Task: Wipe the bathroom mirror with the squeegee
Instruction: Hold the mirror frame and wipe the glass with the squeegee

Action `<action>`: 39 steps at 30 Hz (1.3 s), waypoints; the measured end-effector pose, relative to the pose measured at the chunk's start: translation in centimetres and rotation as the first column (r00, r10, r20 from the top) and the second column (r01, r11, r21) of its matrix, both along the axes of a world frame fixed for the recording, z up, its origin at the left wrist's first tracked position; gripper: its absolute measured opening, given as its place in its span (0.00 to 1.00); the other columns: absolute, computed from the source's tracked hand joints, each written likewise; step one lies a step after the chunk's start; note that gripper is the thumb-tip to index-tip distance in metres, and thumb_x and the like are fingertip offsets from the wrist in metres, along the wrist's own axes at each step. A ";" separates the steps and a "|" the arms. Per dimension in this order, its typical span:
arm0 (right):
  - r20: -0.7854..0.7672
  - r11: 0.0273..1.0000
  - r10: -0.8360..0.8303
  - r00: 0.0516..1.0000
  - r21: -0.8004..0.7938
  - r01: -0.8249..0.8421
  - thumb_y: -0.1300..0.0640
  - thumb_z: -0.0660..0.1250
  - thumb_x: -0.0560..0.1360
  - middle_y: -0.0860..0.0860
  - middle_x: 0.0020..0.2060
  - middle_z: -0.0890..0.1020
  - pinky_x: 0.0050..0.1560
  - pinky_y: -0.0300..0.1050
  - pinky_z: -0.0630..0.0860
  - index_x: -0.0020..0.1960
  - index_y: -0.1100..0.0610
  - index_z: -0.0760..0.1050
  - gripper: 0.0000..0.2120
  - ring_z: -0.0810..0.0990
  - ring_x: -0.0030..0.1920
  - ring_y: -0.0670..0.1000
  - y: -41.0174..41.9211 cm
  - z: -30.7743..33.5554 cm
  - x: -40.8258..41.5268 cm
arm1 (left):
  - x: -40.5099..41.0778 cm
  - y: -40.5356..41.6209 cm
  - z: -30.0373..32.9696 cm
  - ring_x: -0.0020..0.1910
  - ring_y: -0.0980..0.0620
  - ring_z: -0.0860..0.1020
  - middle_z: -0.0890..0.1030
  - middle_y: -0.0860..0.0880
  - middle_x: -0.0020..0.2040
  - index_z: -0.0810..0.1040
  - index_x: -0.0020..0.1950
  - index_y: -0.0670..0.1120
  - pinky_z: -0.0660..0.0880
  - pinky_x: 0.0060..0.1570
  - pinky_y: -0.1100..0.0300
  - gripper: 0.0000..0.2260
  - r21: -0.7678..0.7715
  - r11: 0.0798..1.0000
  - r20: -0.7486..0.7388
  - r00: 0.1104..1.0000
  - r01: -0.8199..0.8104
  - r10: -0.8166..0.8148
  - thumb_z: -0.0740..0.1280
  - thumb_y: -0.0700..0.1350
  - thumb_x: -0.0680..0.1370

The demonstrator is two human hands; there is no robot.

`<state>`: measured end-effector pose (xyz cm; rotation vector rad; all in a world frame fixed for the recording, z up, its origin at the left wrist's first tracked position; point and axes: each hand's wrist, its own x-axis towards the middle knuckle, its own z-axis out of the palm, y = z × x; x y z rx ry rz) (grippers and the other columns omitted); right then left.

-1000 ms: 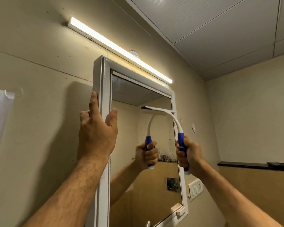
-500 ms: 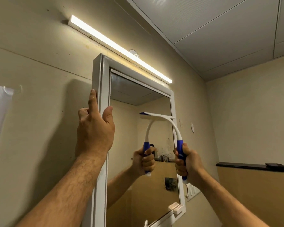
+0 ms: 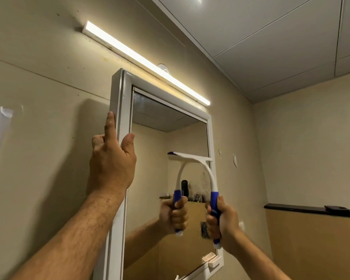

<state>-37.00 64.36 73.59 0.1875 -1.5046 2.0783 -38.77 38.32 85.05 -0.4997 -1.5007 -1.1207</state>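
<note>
Two hands at the mirror, one steadying the frame and one working the squeegee.

The squeegee (image 3: 207, 168) has its white blade laid flat against the glass of the mirror (image 3: 150, 178), on the right side about halfway up, its edge reaching the right frame; the curved white neck drops to a blue grip. The right hand (image 3: 222, 223) has its fingers wrapped tight round that blue grip, and the glass shows the same fist doubled. The left hand (image 3: 112, 158) holds the mirror's white left frame (image 3: 119, 93), thumb on the front face, forefinger straight up the outer edge. Above runs a lit tube light (image 3: 146, 63); a dark shelf (image 3: 311, 210) crosses the right wall.
</note>
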 end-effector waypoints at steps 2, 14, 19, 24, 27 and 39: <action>-0.005 1.000 0.005 1.000 0.015 -0.005 0.42 0.49 0.82 0.49 0.23 0.67 0.19 0.36 0.60 0.38 0.58 0.69 0.24 0.61 0.19 0.46 0.5 0.3 0.2 | -0.1 0.0 0.1 0.41 0.52 0.70 0.71 0.38 0.60 0.49 0.78 0.55 0.63 0.29 0.67 0.27 0.002 1.000 -0.004 1.000 -0.002 0.002 0.56 0.56 0.81; -0.060 0.998 0.039 0.997 0.048 -0.036 0.43 0.51 0.82 0.48 0.24 0.67 0.19 0.37 0.62 0.39 0.56 0.69 0.21 0.61 0.21 0.46 -2.6 7.2 0.4 | 0.0 0.0 0.0 0.37 0.55 0.68 0.71 0.38 0.59 0.49 0.78 0.56 0.61 0.27 0.67 0.27 0.006 1.000 0.009 1.000 -0.001 0.001 0.55 0.56 0.81; -0.066 0.996 -0.001 0.998 0.092 0.007 0.43 0.50 0.82 0.49 0.25 0.67 0.19 0.37 0.61 0.39 0.57 0.69 0.22 0.61 0.21 0.46 -1.5 6.8 1.1 | -0.2 0.0 0.1 0.37 0.55 0.68 0.71 0.39 0.58 0.49 0.78 0.57 0.61 0.27 0.68 0.27 0.007 1.000 0.010 1.000 -0.003 0.003 0.55 0.56 0.81; -0.081 0.996 -0.038 0.996 0.076 0.044 0.43 0.50 0.82 0.48 0.24 0.66 0.20 0.36 0.61 0.40 0.56 0.69 0.22 0.61 0.21 0.46 -1.8 10.5 1.1 | -0.1 0.0 0.1 0.35 0.59 0.65 0.71 0.40 0.57 0.49 0.78 0.57 0.61 0.27 0.68 0.27 0.006 1.000 0.002 1.000 -0.003 0.003 0.55 0.56 0.81; -0.061 0.999 -0.022 0.998 0.035 0.024 0.43 0.51 0.82 0.48 0.24 0.67 0.20 0.36 0.61 0.40 0.57 0.69 0.21 0.61 0.22 0.46 -3.2 9.7 0.9 | -0.1 -0.1 0.1 0.37 0.56 0.68 0.71 0.40 0.58 0.49 0.78 0.57 0.62 0.27 0.68 0.27 0.007 1.000 0.009 1.000 0.000 0.000 0.55 0.57 0.81; -0.150 0.985 0.049 0.988 0.173 -0.023 0.41 0.52 0.80 0.49 0.25 0.66 0.22 0.38 0.62 0.41 0.57 0.70 0.22 0.61 0.22 0.46 -6.3 9.4 -0.2 | -0.2 0.0 0.1 0.33 0.59 0.66 0.71 0.40 0.57 0.48 0.78 0.57 0.62 0.26 0.67 0.28 -0.002 1.000 -0.001 1.000 -0.013 0.013 0.55 0.57 0.81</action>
